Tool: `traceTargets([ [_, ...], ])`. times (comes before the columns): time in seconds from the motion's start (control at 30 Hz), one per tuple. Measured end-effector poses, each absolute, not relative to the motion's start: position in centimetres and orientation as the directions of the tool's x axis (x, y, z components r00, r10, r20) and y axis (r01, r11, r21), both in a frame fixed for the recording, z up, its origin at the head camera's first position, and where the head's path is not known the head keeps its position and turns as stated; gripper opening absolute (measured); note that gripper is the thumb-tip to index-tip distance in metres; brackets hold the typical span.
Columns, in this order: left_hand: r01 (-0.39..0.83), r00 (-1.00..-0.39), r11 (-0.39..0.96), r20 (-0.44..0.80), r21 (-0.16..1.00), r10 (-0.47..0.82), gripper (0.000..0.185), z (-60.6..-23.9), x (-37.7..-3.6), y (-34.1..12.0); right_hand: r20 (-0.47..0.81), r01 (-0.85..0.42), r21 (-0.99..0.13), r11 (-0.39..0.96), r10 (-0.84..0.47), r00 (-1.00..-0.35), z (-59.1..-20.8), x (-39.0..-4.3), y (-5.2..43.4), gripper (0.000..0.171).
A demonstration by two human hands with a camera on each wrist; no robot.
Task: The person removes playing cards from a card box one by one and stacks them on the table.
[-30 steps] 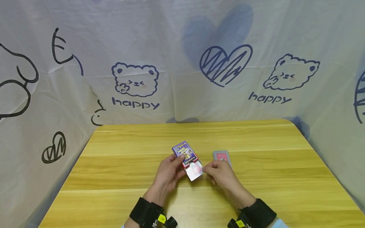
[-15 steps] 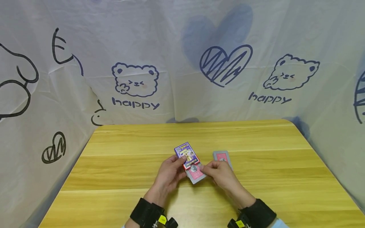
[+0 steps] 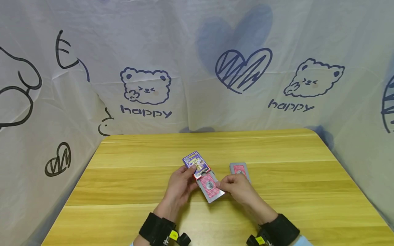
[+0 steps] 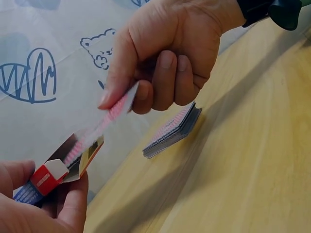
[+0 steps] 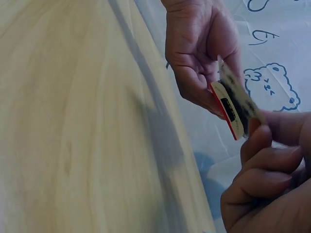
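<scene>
My left hand (image 3: 180, 184) grips a purple and red playing card box (image 3: 196, 164), thumb across its front and fingers behind. From the box's open lower end sticks a playing card (image 3: 210, 186) with a red patterned back and grey border. Thumb and index finger of my right hand (image 3: 238, 188) pinch this card at its right edge. In the left wrist view the card (image 4: 112, 112) slants between the right fingertips and the box's mouth, where a flap (image 4: 57, 167) stands out. A neat stack of cards (image 3: 240, 169) lies on the table just beyond the right hand, which partly hides it.
Both hands are above a wood-grain table (image 3: 129, 184). A white cloth (image 3: 197, 102) with drawn bears and hearts hangs behind it and along the sides. Each wrist wears a black strap with a small camera (image 3: 184, 240).
The playing card has slid farther out of the box, down and to the right, its patterned back now showing more. The box has shifted slightly up and left with my left hand.
</scene>
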State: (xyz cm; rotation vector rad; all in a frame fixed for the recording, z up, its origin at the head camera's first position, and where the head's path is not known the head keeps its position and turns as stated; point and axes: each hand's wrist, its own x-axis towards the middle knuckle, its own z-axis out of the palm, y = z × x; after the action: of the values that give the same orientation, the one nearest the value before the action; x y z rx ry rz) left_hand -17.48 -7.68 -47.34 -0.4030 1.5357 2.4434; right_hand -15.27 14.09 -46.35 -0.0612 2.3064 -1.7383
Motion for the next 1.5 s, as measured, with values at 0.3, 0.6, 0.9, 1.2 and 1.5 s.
traceTargets([
  [0.3,-0.276,-0.941,-0.458,-0.335,0.845,-0.051,0.041,-47.3,-17.7,-7.7,-0.122,0.074,-0.969,0.238,-0.197,-0.973,-45.5,-15.8,15.0,0.022],
  [0.6,-0.283,-0.941,-0.468,-0.336,0.837,-0.033,0.043,-47.2,-17.8,-7.7,-0.124,0.084,-0.958,0.275,-0.133,-0.983,-45.5,-17.2,17.5,0.022],
  [0.9,-0.293,-0.942,-0.46,-0.335,0.838,-0.01,0.043,-47.4,-17.8,-7.6,-0.196,0.174,-0.905,0.387,-0.017,-0.98,-45.8,-18.3,20.0,0.024],
  [1.2,-0.317,-0.935,-0.423,-0.355,0.849,-0.012,0.046,-47.4,-17.7,-7.8,-0.236,0.198,-0.847,0.494,-0.015,-0.972,-45.9,-18.8,22.2,0.026],
  [1.5,-0.333,-0.931,-0.396,-0.365,0.856,-0.007,0.047,-47.4,-17.5,-7.9,-0.266,0.219,-0.811,0.542,-0.009,-0.964,-45.9,-19.0,23.0,0.026],
])
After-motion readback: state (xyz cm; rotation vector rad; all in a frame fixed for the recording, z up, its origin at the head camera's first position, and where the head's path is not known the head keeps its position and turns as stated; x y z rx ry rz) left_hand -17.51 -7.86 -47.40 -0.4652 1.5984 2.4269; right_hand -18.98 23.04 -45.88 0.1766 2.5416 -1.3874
